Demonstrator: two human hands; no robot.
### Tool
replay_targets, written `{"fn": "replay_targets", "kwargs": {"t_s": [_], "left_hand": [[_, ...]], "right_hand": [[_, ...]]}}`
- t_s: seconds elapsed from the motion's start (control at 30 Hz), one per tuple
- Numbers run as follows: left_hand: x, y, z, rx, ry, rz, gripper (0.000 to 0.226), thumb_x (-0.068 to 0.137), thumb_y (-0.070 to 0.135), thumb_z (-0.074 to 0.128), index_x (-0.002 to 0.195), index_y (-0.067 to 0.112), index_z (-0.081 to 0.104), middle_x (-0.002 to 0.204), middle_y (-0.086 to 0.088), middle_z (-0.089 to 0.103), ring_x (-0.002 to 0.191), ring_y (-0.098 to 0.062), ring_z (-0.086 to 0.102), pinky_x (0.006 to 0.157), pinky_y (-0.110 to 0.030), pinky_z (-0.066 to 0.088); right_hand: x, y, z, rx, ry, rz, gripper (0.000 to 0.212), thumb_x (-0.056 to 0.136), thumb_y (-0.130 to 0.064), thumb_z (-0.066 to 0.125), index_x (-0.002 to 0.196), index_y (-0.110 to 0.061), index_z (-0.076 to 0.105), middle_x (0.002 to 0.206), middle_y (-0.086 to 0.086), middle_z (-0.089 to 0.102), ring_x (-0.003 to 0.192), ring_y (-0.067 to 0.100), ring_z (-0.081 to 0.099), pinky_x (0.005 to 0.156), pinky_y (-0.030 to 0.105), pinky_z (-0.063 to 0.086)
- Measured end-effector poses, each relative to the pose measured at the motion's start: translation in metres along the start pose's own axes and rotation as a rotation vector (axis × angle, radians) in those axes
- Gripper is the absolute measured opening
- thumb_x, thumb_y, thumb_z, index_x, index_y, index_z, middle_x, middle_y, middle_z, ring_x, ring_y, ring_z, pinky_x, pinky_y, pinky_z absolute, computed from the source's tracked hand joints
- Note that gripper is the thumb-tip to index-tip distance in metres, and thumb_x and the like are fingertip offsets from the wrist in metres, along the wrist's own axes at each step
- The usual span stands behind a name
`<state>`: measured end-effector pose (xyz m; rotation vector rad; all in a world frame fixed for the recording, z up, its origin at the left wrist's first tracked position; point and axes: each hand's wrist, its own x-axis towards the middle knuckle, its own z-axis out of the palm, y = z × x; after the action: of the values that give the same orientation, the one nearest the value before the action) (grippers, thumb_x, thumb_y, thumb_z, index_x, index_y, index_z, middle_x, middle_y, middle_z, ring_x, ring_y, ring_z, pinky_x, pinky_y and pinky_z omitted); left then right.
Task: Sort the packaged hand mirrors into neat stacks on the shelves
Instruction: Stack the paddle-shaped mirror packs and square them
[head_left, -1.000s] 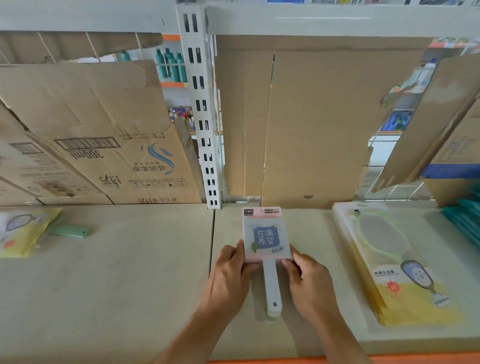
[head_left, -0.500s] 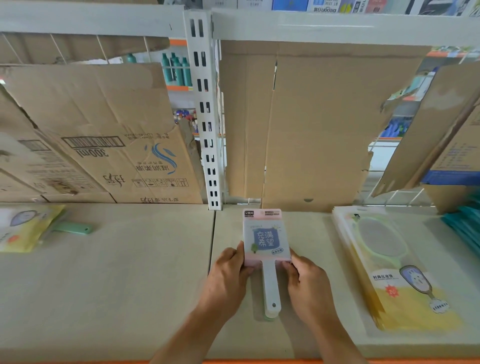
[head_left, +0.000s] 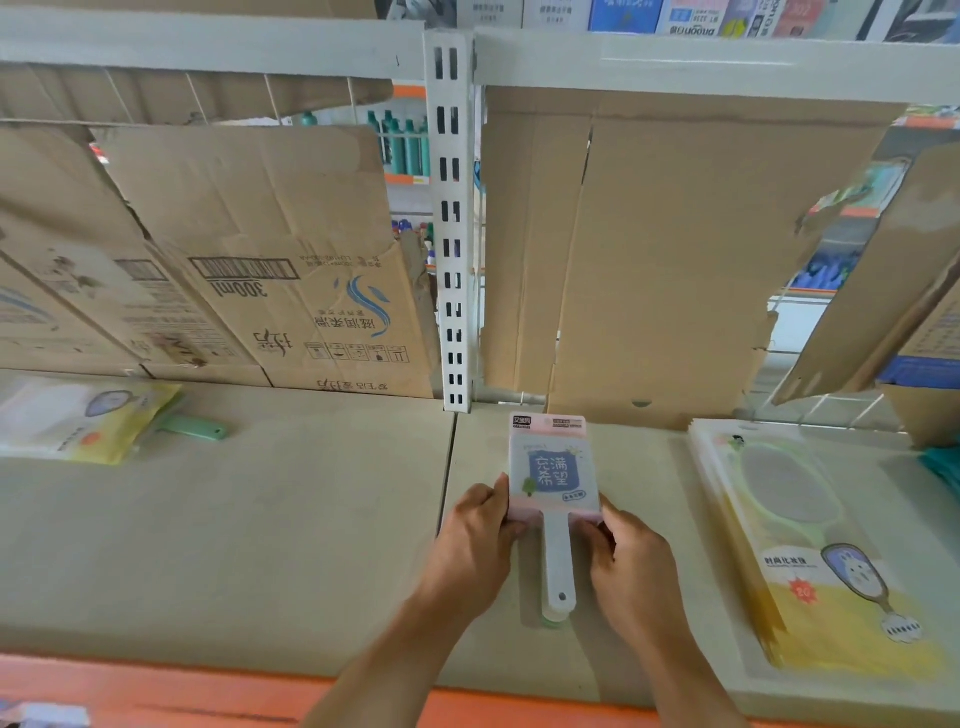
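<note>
Packaged hand mirrors (head_left: 553, 478), a small pile flat on the shelf (head_left: 260, 519), near the front edge, just right of the slotted upright post (head_left: 454, 234) and left of the yellow-packed stack (head_left: 810, 545). Squeezed between left hand (head_left: 475, 551) and right hand (head_left: 631, 566), fingers curled in on the lower corners of the card, one hand per side, handles pointing near.

Likely to fan out if let go unevenly: glossy film sleeves, probably slick on one another; thin flat cards with rounded corners; long narrow plastic handles sticking out unsupported, seemingly layered, a greenish one peeping beneath the white. Could skew under a harder push from one side, or slide far toward the rough, torn cardboard (head_left: 665, 249) at the back. Could also crease the pale pink card edge under too tight a pinch. Smooth matt shelf board below, so probably little grip underneath. Further left, well apart, a lone yellow pack (head_left: 78, 421) with a mint handle, soft and crinkled.
</note>
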<state>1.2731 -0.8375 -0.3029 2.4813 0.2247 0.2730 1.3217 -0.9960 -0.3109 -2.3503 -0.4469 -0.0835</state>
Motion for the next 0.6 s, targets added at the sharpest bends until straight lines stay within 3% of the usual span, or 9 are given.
{"fn": "replay_targets", "kwargs": {"t_s": [0.17, 0.27, 0.33, 0.43, 0.5, 0.6], "left_hand": [[-0.006, 0.000, -0.007, -0.021, 0.000, -0.046, 0.046, 0.096, 0.021, 0.050, 0.140, 0.010, 0.041, 0.112, -0.007, 0.054, 0.099, -0.022, 0.055, 0.068, -0.016, 0.034], [-0.009, 0.000, -0.009, -0.011, 0.002, -0.074, 0.047, 0.095, 0.019, 0.049, 0.141, 0.011, 0.042, 0.113, -0.006, 0.056, 0.099, -0.022, 0.057, 0.073, -0.024, 0.043], [-0.011, 0.001, -0.012, -0.034, 0.008, -0.097, 0.049, 0.093, 0.013, 0.048, 0.141, 0.013, 0.043, 0.113, -0.003, 0.056, 0.097, -0.018, 0.057, 0.069, -0.018, 0.040], [-0.014, 0.002, -0.022, -0.068, 0.031, -0.118, 0.053, 0.089, 0.005, 0.047, 0.141, 0.013, 0.043, 0.119, 0.000, 0.051, 0.098, -0.008, 0.051, 0.071, -0.002, 0.034], [-0.014, -0.003, -0.031, -0.059, 0.097, -0.098, 0.048, 0.090, 0.003, 0.050, 0.137, 0.009, 0.048, 0.120, -0.002, 0.052, 0.101, -0.010, 0.051, 0.077, 0.002, 0.031], [-0.013, -0.021, -0.046, 0.018, 0.155, -0.128, 0.040, 0.090, 0.009, 0.055, 0.130, 0.009, 0.057, 0.122, -0.005, 0.057, 0.110, -0.020, 0.056, 0.090, -0.016, 0.039]], "right_hand": [[-0.006, -0.003, -0.006, 0.048, 0.009, -0.004, 0.030, 0.092, -0.009, 0.055, 0.118, -0.023, 0.063, 0.089, -0.007, 0.066, 0.075, 0.004, 0.058, 0.065, 0.005, 0.037], [-0.008, -0.004, -0.009, 0.160, 0.001, 0.077, 0.040, 0.092, -0.006, 0.052, 0.131, -0.014, 0.055, 0.097, -0.004, 0.066, 0.086, 0.008, 0.058, 0.076, 0.015, 0.040], [-0.010, -0.004, -0.012, 0.260, 0.031, 0.174, 0.044, 0.090, -0.002, 0.052, 0.133, -0.008, 0.052, 0.087, -0.002, 0.063, 0.080, 0.012, 0.056, 0.074, 0.020, 0.041], [-0.010, -0.011, -0.017, 0.269, 0.161, 0.210, 0.040, 0.087, 0.002, 0.053, 0.126, -0.005, 0.059, 0.081, 0.003, 0.062, 0.074, 0.019, 0.056, 0.072, 0.025, 0.042], [-0.009, -0.026, -0.020, 0.198, 0.275, 0.147, 0.032, 0.085, -0.001, 0.055, 0.116, -0.004, 0.064, 0.083, 0.004, 0.062, 0.073, 0.021, 0.057, 0.071, 0.026, 0.041], [-0.004, -0.057, -0.019, 0.158, 0.358, -0.021, 0.027, 0.081, -0.015, 0.052, 0.101, -0.007, 0.068, 0.080, 0.001, 0.060, 0.067, 0.017, 0.056, 0.062, 0.023, 0.043]]}}
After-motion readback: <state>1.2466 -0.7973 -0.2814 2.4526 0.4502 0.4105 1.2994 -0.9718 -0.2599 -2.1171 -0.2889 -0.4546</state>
